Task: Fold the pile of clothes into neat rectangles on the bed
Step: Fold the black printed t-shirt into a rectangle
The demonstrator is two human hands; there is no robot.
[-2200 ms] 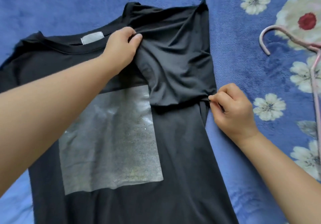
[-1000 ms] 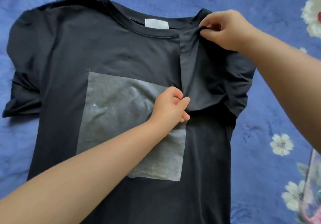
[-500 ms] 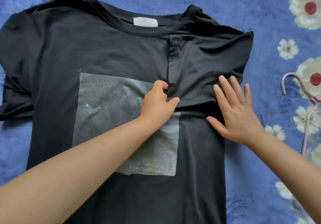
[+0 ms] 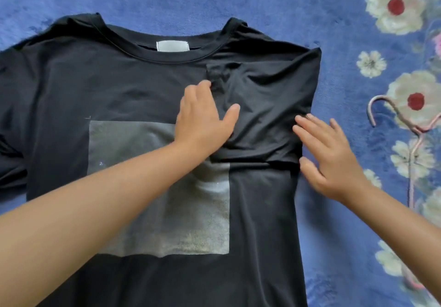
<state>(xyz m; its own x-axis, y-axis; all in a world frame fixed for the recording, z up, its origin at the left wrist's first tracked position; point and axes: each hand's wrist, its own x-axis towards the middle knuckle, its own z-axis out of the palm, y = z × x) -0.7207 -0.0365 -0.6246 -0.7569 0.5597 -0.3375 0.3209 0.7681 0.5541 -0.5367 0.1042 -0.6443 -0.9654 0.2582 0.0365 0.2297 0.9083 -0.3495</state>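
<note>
A black cotton T-shirt with a grey square print point(image 4: 143, 87) lies front-up on the blue flowered bed cover point(image 4: 334, 20). The left hand point(image 4: 202, 118) presses flat, fingers spread, on the sleeve folded inward. Just right of it, the right hand point(image 4: 331, 159) rests open on the fold's edge. A pink hanger point(image 4: 405, 125) lies farther right.

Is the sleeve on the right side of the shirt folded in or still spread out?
Folded in. The sleeve lies over the shirt chest, with both hands flat on it.
</note>
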